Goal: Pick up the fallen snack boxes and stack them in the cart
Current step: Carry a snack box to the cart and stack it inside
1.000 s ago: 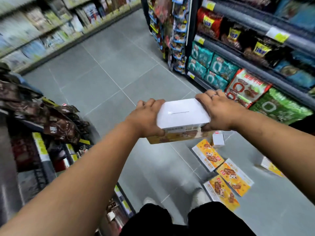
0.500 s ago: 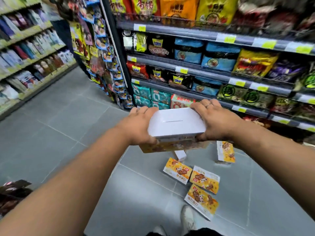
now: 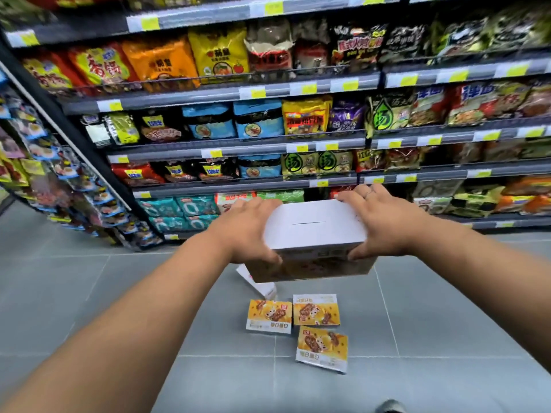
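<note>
Swings round from the aisle to face the shelves (image 3: pixel 268 138) head-on. Above the grey floor (image 3: pixel 89 293), holds a stack of snack boxes (image 3: pixel 314 228), clamped at its short ends by left hand (image 3: pixel 247 231) and right hand (image 3: pixel 384 222), fingers curled over. Probably light, stiff, slick cardboard: best squeezed endwise to pin the lower box (image 3: pixel 313 268). Three fallen boxes (image 3: pixel 316 310) flat below; no cart visible.

We reach straight forward. Our left grip (image 3: pixel 250 231) clasps the left end of the box stack (image 3: pixel 313 231), our right grip (image 3: pixel 384 225) its right end, thumbs nearest us.
</note>
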{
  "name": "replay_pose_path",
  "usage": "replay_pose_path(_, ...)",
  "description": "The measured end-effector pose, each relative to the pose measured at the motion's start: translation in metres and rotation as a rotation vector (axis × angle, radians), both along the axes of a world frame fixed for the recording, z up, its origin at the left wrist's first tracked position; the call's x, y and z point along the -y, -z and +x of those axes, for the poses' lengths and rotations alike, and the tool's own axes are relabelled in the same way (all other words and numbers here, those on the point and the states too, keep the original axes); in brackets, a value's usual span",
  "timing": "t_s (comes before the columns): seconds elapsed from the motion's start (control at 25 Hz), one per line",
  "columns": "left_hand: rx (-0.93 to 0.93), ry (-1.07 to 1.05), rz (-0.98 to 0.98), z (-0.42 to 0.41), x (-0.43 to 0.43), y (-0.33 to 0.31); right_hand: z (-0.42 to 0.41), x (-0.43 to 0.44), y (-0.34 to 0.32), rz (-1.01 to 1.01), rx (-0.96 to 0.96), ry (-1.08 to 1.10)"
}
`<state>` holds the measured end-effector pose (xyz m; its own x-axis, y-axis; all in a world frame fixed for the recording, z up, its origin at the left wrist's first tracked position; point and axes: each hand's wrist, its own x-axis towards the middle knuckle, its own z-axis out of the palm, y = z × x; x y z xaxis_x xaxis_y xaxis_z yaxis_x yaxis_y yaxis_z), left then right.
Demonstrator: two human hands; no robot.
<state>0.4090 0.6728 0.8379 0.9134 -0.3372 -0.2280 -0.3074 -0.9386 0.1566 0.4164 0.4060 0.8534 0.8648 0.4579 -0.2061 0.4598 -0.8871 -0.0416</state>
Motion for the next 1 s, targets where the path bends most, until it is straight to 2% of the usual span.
replay_pose_path(0.24, 0.002, 0.134, -0.015, 0.049, 0.142, -0.014, 0.011, 0.141, -0.006, 0.023, -0.007, 0.136)
replay_pose_path(0.52, 0.020, 0.353, -0.046, 0.111, 0.355, -0.022, 0.015, 0.345, -0.022, 0.011, -0.003, 0.337)
replay_pose_path(1.0, 0.022, 0.789, -0.073, 0.228, 0.662, -0.029, 0.026, 0.603, -0.034, 0.026, 0.042, 0.721)
